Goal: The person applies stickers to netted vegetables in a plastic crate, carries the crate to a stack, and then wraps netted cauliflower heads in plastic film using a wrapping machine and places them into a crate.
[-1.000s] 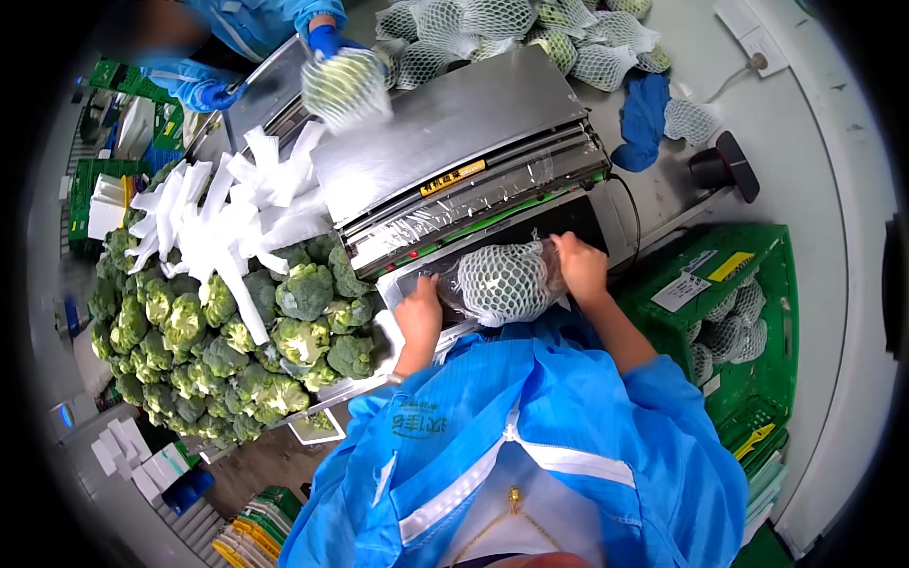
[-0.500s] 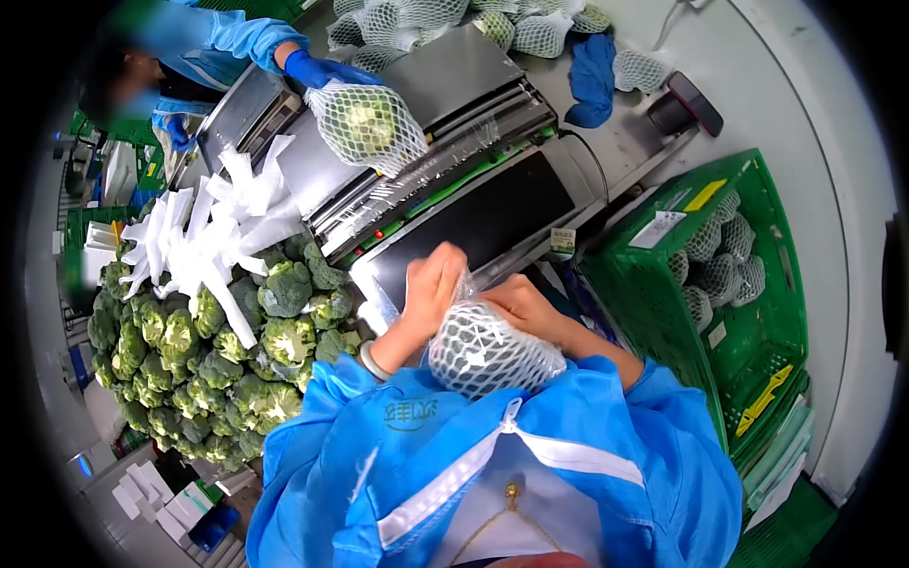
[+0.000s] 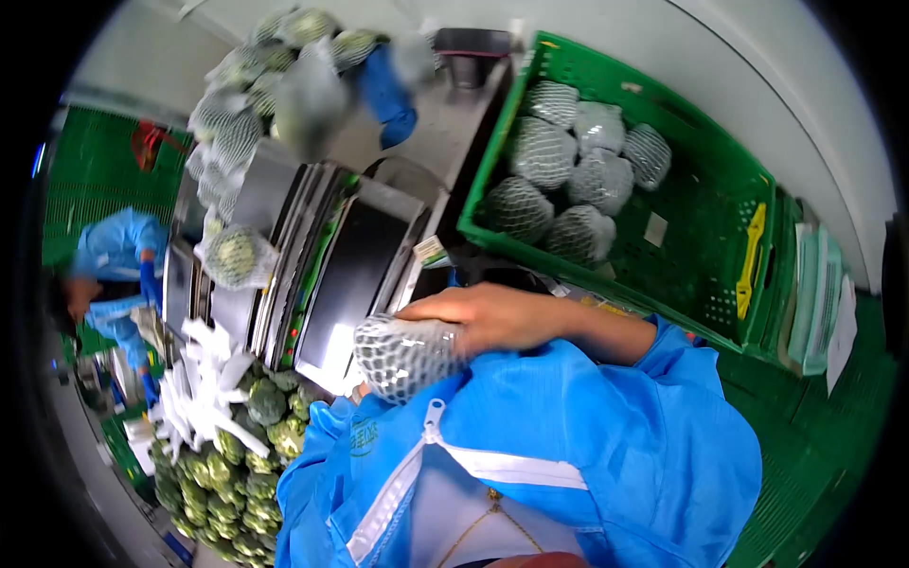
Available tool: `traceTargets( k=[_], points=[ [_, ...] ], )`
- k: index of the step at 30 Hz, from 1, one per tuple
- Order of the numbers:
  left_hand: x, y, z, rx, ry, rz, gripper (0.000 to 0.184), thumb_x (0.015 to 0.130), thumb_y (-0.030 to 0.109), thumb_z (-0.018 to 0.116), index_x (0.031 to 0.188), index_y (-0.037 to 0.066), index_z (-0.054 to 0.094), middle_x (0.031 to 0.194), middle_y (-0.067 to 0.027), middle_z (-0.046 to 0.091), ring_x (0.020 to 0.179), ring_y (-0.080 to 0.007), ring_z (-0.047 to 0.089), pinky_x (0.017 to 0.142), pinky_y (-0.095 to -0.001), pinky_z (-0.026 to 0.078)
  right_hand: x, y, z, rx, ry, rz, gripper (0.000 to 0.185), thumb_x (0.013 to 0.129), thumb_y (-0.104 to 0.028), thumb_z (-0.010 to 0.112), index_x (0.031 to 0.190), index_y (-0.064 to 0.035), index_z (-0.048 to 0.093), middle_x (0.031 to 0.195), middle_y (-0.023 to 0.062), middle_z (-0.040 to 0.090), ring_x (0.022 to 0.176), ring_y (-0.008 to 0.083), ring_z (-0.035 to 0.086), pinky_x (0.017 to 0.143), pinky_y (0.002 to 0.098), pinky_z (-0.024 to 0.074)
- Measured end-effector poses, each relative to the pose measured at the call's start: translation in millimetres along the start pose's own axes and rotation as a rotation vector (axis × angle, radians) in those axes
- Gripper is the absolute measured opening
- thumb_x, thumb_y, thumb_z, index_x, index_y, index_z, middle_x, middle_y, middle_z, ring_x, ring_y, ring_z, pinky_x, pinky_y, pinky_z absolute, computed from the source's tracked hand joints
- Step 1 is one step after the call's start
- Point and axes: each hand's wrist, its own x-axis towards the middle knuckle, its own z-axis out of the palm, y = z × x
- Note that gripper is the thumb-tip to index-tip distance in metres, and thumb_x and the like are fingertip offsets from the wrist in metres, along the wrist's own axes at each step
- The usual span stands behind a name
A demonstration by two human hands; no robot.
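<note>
Close to my chest, my right hand (image 3: pixel 492 317) is wrapped over a bundle in white foam netting with clear film (image 3: pixel 402 358). My left hand (image 3: pixel 360 391) is almost wholly hidden behind the bundle and sleeve, so its fingers cannot be made out. Just beyond the bundle lies the sealing machine's dark plate (image 3: pixel 365 260). A green crate (image 3: pixel 682 227) stands to the right of it, with several netted bundles (image 3: pixel 601 180) at its far left end.
Broccoli heads (image 3: pixel 227 492) and white foam nets (image 3: pixel 204 388) are piled at the left. More netted produce (image 3: pixel 227 123), a blue cloth (image 3: pixel 386 95) and a dark stand (image 3: pixel 469 59) are at the back. A co-worker in blue (image 3: pixel 118 246) stands far left.
The view has swung right, showing more of the crate. The bundle went from the machine to my chest, and my right hand now lies over it. The co-worker has let go of a netted head.
</note>
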Motion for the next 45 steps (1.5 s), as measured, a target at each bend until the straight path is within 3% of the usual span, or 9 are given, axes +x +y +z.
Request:
traceTargets(
  k=[8, 11, 15, 18, 25, 32, 36, 41, 45],
  points=[
    [88.0, 44.1, 99.7, 0.124, 0.032, 0.079, 0.026, 0.099, 0.028, 0.049, 0.106, 0.005, 0.058, 0.096, -0.0077, 0.064, 0.088, -0.0182, 0.064, 0.079, -0.0326, 0.054, -112.0, -22.4, -82.3, -0.316, 0.471, 0.04, 0.096, 0.068, -0.032, 0.085, 0.145, -0.0045, 0.035, 0.143, 0.0185, 0.043, 0.134, 0.0293, 0.042, 0.107, 0.0414, 0.0388],
    [134.4, 50.7, 120.5, -0.552, -0.228, -0.072, 0.035, 0.098, 0.025, 0.046, 0.124, 0.002, 0.051, 0.117, -0.0156, 0.063, 0.106, -0.0284, 0.065, 0.094, -0.0429, 0.054, -157.1, -35.7, -88.3, 0.244, 0.774, -0.037, 0.115, 0.062, -0.032, 0.091, 0.151, -0.0084, 0.022, 0.155, 0.0128, 0.023, 0.142, 0.0313, 0.027, 0.109, 0.0476, 0.0365],
    [212.3, -18.7, 204.9, 0.354, -0.017, 0.46, 0.028, 0.087, -0.002, 0.055, 0.114, 0.006, 0.053, 0.084, -0.0039, 0.058, 0.075, -0.0135, 0.058, 0.069, -0.0269, 0.05, -208.5, -24.2, -100.8, -0.111, 1.22, 0.097, 0.117, 0.056, -0.028, 0.091, 0.149, -0.0041, 0.024, 0.145, 0.0132, 0.037, 0.134, 0.0269, 0.039, 0.109, 0.0393, 0.0361],
    [254.9, -32.9, 219.7, 1.229, -0.165, 0.952, 0.046, 0.078, -0.004, 0.06, 0.123, 0.006, 0.055, 0.114, -0.0129, 0.06, 0.11, -0.0262, 0.058, 0.09, -0.0382, 0.048, -285.1, -14.4, -134.7, 0.279, 1.302, 0.192, 0.106, 0.061, -0.028, 0.087, 0.146, -0.0027, 0.029, 0.135, 0.0123, 0.05, 0.126, 0.0237, 0.048, 0.108, 0.036, 0.0357],
    [286.0, -75.7, 178.7, 2.038, -0.332, 0.805, 0.041, 0.079, 0.014, 0.06, 0.119, 0.007, 0.062, 0.131, -0.0139, 0.053, 0.128, -0.0341, 0.045, 0.103, -0.0527, 0.038, -333.6, 98.6, -180.8, -0.531, 0.948, 1.028, 0.1, 0.068, -0.048, 0.082, 0.142, 0.0009, 0.035, 0.138, 0.0231, 0.047, 0.13, 0.0363, 0.045, 0.109, 0.0424, 0.0351],
    [195.3, 7.4, 137.0, 1.26, -0.404, 0.901, 0.047, 0.083, 0.017, 0.068, 0.126, 0.006, 0.054, 0.13, -0.02, 0.053, 0.117, -0.037, 0.053, 0.099, -0.0457, 0.043, -340.9, 137.7, -193.3, -0.783, 0.744, 0.984, 0.097, 0.07, -0.038, 0.084, 0.143, 0.0002, 0.034, 0.141, 0.0245, 0.041, 0.132, 0.0391, 0.04, 0.11, 0.0431, 0.0324],
    [68.3, 65.5, 32.5, 1.043, 0.122, 0.782, 0.032, 0.086, 0.017, 0.067, 0.116, 0.005, 0.061, 0.112, -0.0156, 0.063, 0.104, -0.0328, 0.061, 0.089, -0.041, 0.049, -192.8, 42.8, -173.5, -1.216, 0.86, 0.564, 0.065, 0.083, -0.019, 0.073, 0.137, -0.0006, 0.044, 0.138, 0.0196, 0.048, 0.127, 0.0352, 0.046, 0.105, 0.0429, 0.0386],
    [-93.9, 13.0, -196.2, 0.763, 1.369, 0.355, 0.029, 0.094, 0.028, 0.059, 0.107, 0.004, 0.068, 0.09, -0.0117, 0.069, 0.075, -0.0198, 0.062, 0.071, -0.0322, 0.048, 39.8, -4.6, -90.5, -0.472, 0.375, 0.19, 0.034, 0.087, -0.008, 0.065, 0.12, -0.0001, 0.061, 0.121, 0.0129, 0.062, 0.11, 0.0217, 0.06, 0.095, 0.0322, 0.046],
    [-172.8, -15.5, -265.5, 1.055, 1.804, -0.086, 0.031, 0.09, 0.036, 0.063, 0.097, 0.008, 0.074, 0.088, -0.0163, 0.067, 0.086, -0.0366, 0.062, 0.075, -0.0463, 0.048, 183.4, 76.6, -41.8, -0.514, 0.077, 0.025, 0.03, 0.089, -0.023, 0.065, 0.11, -0.0011, 0.063, 0.112, 0.0137, 0.063, 0.109, 0.0318, 0.059, 0.096, 0.0366, 0.0439]
  ],
)
